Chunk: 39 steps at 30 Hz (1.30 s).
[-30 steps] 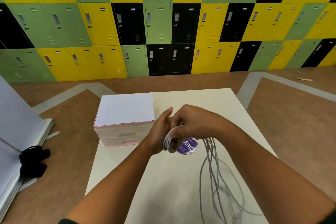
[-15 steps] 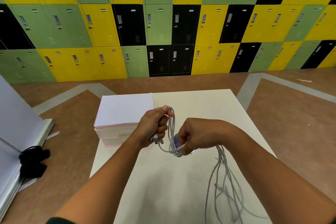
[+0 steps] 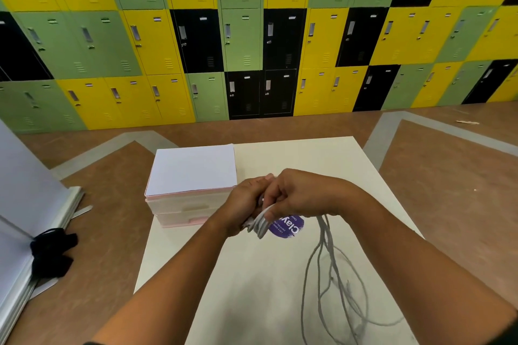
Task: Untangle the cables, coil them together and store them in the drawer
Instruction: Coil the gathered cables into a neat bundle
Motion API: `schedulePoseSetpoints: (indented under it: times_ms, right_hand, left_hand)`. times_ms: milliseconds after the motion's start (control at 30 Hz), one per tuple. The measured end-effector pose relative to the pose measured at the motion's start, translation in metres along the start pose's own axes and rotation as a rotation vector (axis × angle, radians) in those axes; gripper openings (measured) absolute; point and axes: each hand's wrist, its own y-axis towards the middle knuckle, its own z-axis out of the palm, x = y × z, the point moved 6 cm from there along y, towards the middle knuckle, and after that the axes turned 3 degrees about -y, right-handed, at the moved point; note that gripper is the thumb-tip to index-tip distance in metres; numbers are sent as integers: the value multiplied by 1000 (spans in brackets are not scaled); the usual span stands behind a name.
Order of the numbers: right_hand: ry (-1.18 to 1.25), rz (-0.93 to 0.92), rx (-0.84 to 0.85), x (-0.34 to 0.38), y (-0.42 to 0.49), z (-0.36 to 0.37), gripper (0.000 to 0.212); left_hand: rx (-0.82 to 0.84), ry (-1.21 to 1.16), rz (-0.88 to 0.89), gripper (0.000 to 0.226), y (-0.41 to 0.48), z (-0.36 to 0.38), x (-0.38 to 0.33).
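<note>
Both hands are up together over the middle of the pale table (image 3: 266, 302). The left hand (image 3: 245, 203) has its fingers curled round a small tight coil of grey cables (image 3: 261, 223), holding it just above the tabletop. The right hand (image 3: 298, 193) sits right against it, fingers bent down over the top of the coil and pinching the strands. From where the camera looks I can't quite tell how many fingers are actually on the wire. A round purple label (image 3: 288, 225) with white lettering hangs at the coil, just beneath the right hand's fingers. From under the right wrist the loose strands (image 3: 325, 232) drop to the table and sprawl in slack loops toward the near right corner. The drawer unit (image 3: 193, 206) stands on the far left part of the table, just beside the left hand. It is white with pink trim, has a flat white top, and both drawer fronts look pushed in. Behind the table runs a wall of yellow, green and black lockers (image 3: 157, 42) above a brown floor (image 3: 448, 190). White boards (image 3: 25, 190) lean at the left with a black cloth (image 3: 50, 252) against them.
</note>
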Motion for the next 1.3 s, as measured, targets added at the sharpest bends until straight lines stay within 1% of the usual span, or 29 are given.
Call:
schedulePoseSetpoints:
  times_ms: [33,100,167,267,333,400,467,533,633,667,733,767,800,867,900,967,1067,1167,1233,1300]
  right_hand:
    - [-29,23,37,-2,-4,0,9]
    - [-109,81,108,-10,-10,0,8]
    - [-148,134,141,-17,-14,2,9]
    - [-195,185,160,-22,-14,4,11]
    - [-217,183,188,-19,-13,9,12]
    - [-219,146,196,-11,-10,12,9]
    - [-174,88,151,-2,-7,11,8]
    - [-95,58,83,3,-5,6,8]
    - [-29,40,11,4,-4,-1,9]
    - [-4,46,0,3,-5,-3,11]
    - [28,65,-21,1,-8,-9,12]
    - [32,70,-43,0,-8,-12,13]
    - [29,76,-75,-2,-8,-15,14]
    - [17,90,-135,-4,-7,-21,15]
    - [15,94,-155,-5,-6,-22,15]
    - [0,86,-198,-6,-5,-26,12]
    - [-44,61,-284,-9,-5,-33,7]
    - [-36,75,-355,-16,-5,-39,6]
    - [-18,86,-370,-20,-4,-41,3]
    - [-5,88,-361,-24,-1,-40,5]
  left_hand:
    - [1,-86,3,41,2,-3,0]
    - [-22,-267,-20,40,7,-13,3]
    - [-24,-360,-11,39,11,-23,1]
    - [32,-301,6,37,8,-24,-7]
    - [80,-194,12,35,4,-16,-12]
    - [105,-61,10,34,0,-6,-12]
    - [106,52,22,32,-4,3,-9]
    - [98,106,30,28,-9,11,-7]
    - [63,125,-31,56,-16,17,-4]
    - [56,124,-48,57,-18,19,-3]
    - [47,54,-51,47,-18,20,-2]
    - [56,-30,-65,43,-19,21,-2]
    - [77,-132,-96,47,-19,24,-2]
    - [157,-271,-164,66,-20,33,0]
    - [194,-279,-176,74,-20,37,0]
    - [249,-234,-153,80,-17,40,1]
    - [263,-152,-134,77,-12,38,1]
    - [256,-164,-158,67,-8,33,2]
    - [263,-161,-144,60,-6,30,3]
    - [283,-140,-117,52,-7,28,4]
